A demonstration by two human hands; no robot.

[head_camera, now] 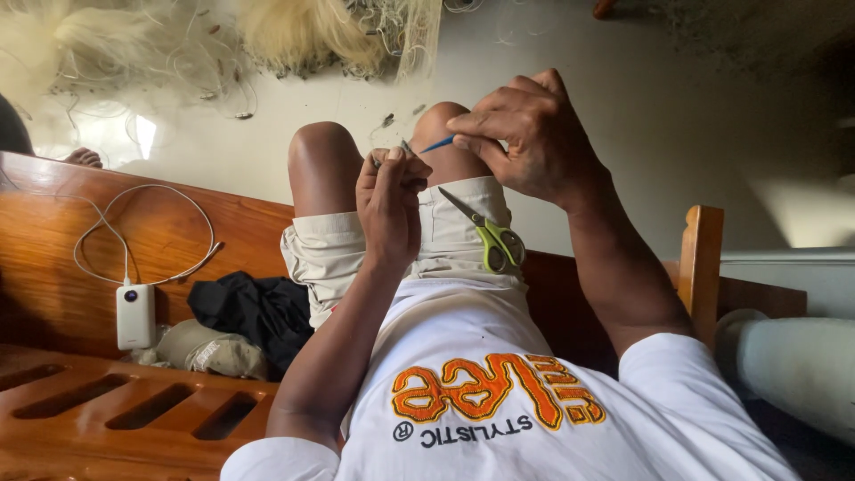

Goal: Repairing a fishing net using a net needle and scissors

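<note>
White shirt cloth [463, 356] with orange lettering fills the view closest to the camera, and past it lie pale shorts [338, 249] and two bare knees. Raised over the lap, the left hand [389, 200] has its fingertips pressed together on something small and thin, perhaps a strand of line; it is too fine to make out. Just beside it, the right hand [530, 134] pinches a slim blue tool [436, 144] between thumb and fingers, the tip aimed at the left hand's grip, the two nearly touching. Green-handled scissors [490, 236] rest on the shorts below the hands, blades shut, not in use.

On the wooden bench [53, 232] to the left sit a white power bank [135, 316] with its looping cable [142, 223], a dark bundle of cloth [254, 312] and a tan cap [209, 349]. A heap of pale fishing net [267, 36] lies on the floor well apart from the hands.

How much of the fine work is done I cannot judge: no finished stretch shows near the hands, and the stitching or knotting looks to be under way, with the big pile apparently untouched.
</note>
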